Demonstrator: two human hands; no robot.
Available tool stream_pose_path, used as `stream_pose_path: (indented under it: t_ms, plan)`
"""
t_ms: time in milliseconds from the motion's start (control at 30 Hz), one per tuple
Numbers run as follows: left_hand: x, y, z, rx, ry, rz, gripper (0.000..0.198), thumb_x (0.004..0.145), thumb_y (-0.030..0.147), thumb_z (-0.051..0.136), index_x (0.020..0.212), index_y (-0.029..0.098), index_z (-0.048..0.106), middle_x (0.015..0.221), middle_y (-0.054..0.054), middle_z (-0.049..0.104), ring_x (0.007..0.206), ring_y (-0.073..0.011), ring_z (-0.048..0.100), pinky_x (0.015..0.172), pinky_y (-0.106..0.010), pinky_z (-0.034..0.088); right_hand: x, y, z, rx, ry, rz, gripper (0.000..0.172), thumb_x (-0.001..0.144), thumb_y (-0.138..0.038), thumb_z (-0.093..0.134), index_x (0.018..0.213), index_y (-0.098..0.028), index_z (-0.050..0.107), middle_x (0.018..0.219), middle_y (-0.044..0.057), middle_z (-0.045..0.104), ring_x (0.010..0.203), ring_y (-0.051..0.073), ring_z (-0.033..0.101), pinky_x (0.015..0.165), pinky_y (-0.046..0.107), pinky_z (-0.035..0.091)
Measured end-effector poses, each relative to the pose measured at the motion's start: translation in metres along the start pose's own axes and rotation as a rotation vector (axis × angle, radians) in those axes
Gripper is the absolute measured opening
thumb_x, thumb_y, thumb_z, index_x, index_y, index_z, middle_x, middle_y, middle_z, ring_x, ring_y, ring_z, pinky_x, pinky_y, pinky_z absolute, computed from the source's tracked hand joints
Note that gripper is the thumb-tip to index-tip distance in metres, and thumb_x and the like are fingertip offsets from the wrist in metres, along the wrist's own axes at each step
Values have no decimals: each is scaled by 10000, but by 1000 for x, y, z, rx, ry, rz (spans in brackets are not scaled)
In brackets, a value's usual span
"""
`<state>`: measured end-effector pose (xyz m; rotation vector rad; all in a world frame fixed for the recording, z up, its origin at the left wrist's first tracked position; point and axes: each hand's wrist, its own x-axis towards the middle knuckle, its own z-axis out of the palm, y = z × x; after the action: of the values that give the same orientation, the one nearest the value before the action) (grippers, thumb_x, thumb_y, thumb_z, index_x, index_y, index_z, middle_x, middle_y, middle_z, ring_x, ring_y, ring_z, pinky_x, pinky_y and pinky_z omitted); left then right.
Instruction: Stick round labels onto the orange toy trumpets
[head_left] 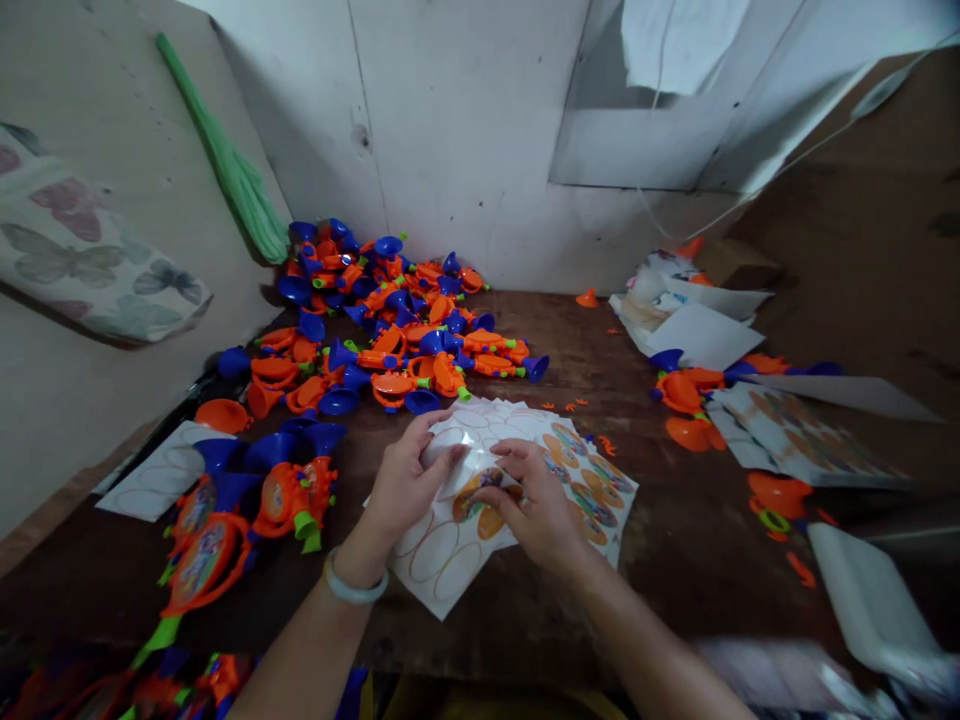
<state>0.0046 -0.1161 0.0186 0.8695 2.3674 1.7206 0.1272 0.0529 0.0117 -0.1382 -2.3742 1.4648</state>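
Note:
Both my hands work over a stack of printed sticker sheets with round orange-and-blue labels. My left hand pinches a curled, glossy piece of sheet. My right hand presses its fingertips on a round printed sticker at that same curled sheet. Below my hands lies a sheet of peeled oval outlines. To the left stand orange-and-blue plastic toy horns with round stickered bodies.
A large heap of orange-and-blue toy horns covers the far side of the dark wooden table. Loose orange parts, papers and more toys lie at the right. White walls close the back, and a green broom leans left.

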Motion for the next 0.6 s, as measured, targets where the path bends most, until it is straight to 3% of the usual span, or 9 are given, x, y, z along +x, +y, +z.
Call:
stream_pose_path:
  t_ms: [100, 233, 367, 467, 600]
  plan:
    - [-7, 14, -6, -95, -57, -63, 473, 987, 427, 765, 1397, 198, 714, 843, -38, 798, 632, -193, 713, 588, -271, 548, -10, -4, -1, 92, 67, -116, 283, 936, -191, 708, 1203, -283, 722, 1015, 29, 813, 876, 192, 796, 741, 307, 643]
    - [-20, 31, -14, -235, -132, -132, 521, 943, 415, 825, 1416, 225, 718, 829, -37, 769, 674, -200, 691, 625, -281, 546, -17, -13, -5, 26, 80, -212, 318, 930, -77, 692, 1125, -299, 810, 973, 29, 840, 910, 213, 808, 830, 342, 659]
    - [-29, 42, -20, -212, -160, -166, 533, 935, 450, 831, 1407, 233, 715, 795, -34, 758, 643, -193, 658, 591, -271, 507, -22, -23, -2, 7, 204, -326, 407, 883, 10, 646, 1032, -313, 842, 906, 8, 744, 805, 169, 746, 688, 266, 618]
    - [-30, 46, -20, -266, -193, -253, 571, 930, 474, 829, 1413, 217, 668, 830, -38, 784, 657, -188, 679, 600, -264, 511, -26, -21, 9, 4, 311, -373, 368, 933, -55, 679, 1027, -357, 867, 893, 5, 663, 743, 158, 679, 613, 269, 571]
    - [-29, 44, -19, -308, -179, -306, 584, 949, 496, 809, 1421, 208, 621, 808, -15, 766, 607, -159, 651, 550, -233, 461, -35, -13, 25, 60, 410, -328, 162, 985, -245, 783, 1043, -376, 859, 880, 13, 615, 730, 191, 616, 577, 320, 551]
